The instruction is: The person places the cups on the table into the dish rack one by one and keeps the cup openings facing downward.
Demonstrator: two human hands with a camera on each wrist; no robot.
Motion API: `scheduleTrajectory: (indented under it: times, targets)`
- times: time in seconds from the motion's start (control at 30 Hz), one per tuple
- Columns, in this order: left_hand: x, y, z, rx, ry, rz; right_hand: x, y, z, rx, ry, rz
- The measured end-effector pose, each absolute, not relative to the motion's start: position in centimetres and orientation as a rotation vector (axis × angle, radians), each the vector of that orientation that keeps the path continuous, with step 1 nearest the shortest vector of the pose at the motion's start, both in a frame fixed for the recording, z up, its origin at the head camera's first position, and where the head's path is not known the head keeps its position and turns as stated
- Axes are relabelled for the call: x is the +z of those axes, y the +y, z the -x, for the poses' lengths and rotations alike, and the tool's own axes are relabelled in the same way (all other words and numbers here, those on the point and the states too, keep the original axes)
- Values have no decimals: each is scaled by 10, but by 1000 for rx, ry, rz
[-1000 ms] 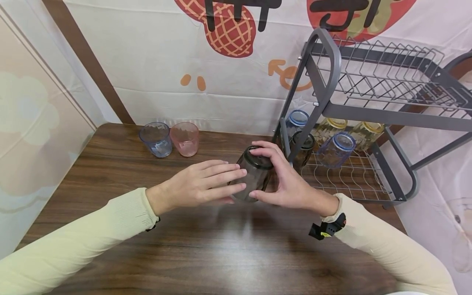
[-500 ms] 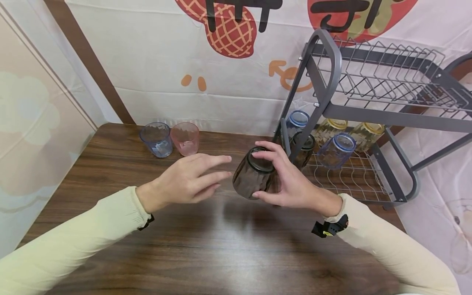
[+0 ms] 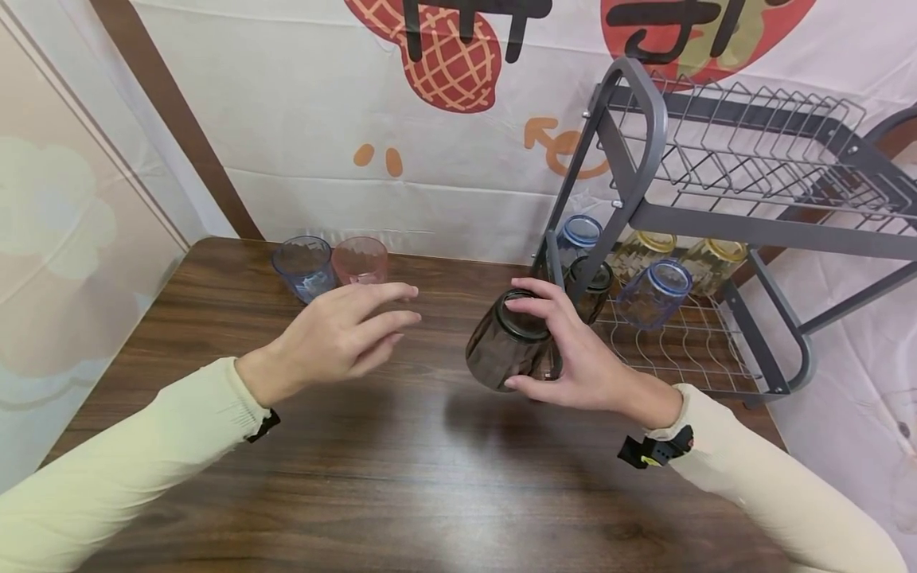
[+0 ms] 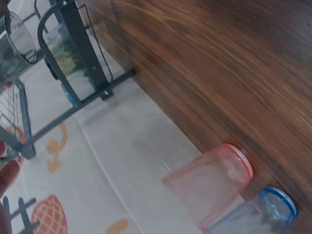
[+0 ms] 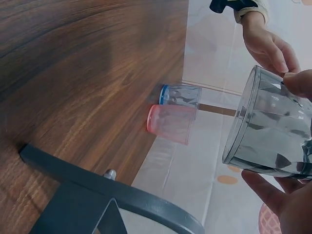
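Note:
In the head view my right hand (image 3: pixel 583 362) grips a dark grey glass (image 3: pixel 507 350), which is upside down and tilted, with its base toward the fingers. The right wrist view shows the thumb and fingers around that clear-sided dark glass (image 5: pixel 273 126). My left hand (image 3: pixel 333 338) is off to the left with nothing in it, fingers loosely extended. It lies just in front of a pink glass (image 3: pixel 360 259) and a blue glass (image 3: pixel 304 267), both upright at the back of the table; the hand partly covers them.
A grey two-tier wire rack (image 3: pixel 716 382) stands on the right. Its lower shelf holds several upside-down glasses, among them a blue glass (image 3: pixel 655 294), a dark glass (image 3: pixel 591 290) and a yellow glass (image 3: pixel 712 263). A printed cloth (image 3: pixel 301 119) hangs behind the wooden table (image 3: pixel 322 477).
My left hand has let go of the dark glass and moved left toward the pink and blue glasses. The right hand has shifted slightly right with the glass, which is now more tilted.

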State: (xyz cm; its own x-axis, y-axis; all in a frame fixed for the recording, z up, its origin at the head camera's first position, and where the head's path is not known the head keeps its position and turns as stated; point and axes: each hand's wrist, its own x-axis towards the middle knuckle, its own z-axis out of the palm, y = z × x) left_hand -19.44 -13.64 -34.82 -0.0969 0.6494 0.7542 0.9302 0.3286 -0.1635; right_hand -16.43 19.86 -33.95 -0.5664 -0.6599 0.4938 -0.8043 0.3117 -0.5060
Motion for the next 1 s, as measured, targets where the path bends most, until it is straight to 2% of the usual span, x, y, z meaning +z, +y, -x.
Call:
scheduleTrajectory:
  times: [0.37,1.0]
  targets:
    - [-354,-165,221,-408,-1925,1253,-335,215,161,1081,-2371,-1310]
    - [-372,-207,252,-487,-2158,778,-330,245,159,1044,-2242,-1244]
